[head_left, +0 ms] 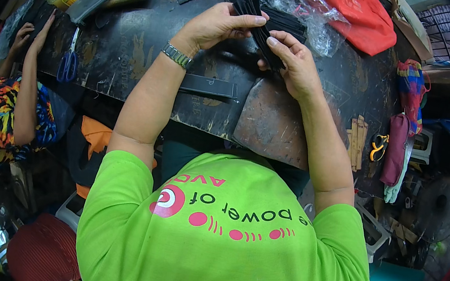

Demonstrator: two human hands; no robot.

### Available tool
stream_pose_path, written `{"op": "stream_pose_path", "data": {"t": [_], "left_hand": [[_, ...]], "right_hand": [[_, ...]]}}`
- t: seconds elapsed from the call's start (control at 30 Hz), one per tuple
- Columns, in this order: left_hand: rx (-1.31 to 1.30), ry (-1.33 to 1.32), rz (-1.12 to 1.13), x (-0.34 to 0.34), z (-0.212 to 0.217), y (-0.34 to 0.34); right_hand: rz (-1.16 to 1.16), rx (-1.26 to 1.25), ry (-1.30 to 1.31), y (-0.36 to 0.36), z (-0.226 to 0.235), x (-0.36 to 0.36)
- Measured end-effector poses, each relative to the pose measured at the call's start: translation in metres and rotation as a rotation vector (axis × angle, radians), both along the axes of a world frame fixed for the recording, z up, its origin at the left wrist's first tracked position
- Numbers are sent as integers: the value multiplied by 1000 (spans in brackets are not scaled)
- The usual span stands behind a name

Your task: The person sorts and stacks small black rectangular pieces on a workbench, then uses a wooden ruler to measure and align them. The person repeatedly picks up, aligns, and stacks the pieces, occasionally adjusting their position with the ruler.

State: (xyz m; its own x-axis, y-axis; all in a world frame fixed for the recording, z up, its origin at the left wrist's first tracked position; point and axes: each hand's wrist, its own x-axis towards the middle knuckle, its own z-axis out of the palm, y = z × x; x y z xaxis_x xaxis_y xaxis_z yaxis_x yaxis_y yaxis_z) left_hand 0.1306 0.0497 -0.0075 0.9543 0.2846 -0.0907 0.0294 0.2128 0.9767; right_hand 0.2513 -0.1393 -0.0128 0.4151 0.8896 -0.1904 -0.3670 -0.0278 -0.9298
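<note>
Bundle of black strips (263,42): held between both hands, above the black table (104,62), ahead of the chest.
Long axis: slanting from far left to near right; far end pointing away, near end partly hidden by the right hand.
Left hand (230,23): closed in a pinch around the upper part.
Right hand (292,60): curled, gripping the lower part between thumb and fingers.
Second black stack (288,25): just beyond the bundle, crowding its far right.
Clear plastic (326,18): crumpled beside that stack, reaching the red bag (365,22).
Brown board (272,124): flat at the near edge, below the right hand.
Flat black strip (209,86): lying left to right, just beside the board.
Blue-handled scissors (68,63): well apart, at left, handles toward the near edge.
</note>
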Motion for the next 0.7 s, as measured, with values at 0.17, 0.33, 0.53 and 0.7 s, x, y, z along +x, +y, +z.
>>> {"op": "stream_pose_path", "data": {"t": [0.17, 0.33, 0.53, 0.7], "left_hand": [[20, 1, 26, 1, 1, -2], [38, 18, 29, 0, 1, -1], [19, -16, 44, 1, -1, -1], [34, -11, 43, 0, -1, -1]], "right_hand": [[4, 3, 1, -1, 1, -1], [15, -10, -49, -1, 2, -1], [-16, -21, -87, 0, 0, -4], [-24, 1, -77, 0, 1, -6]]}}
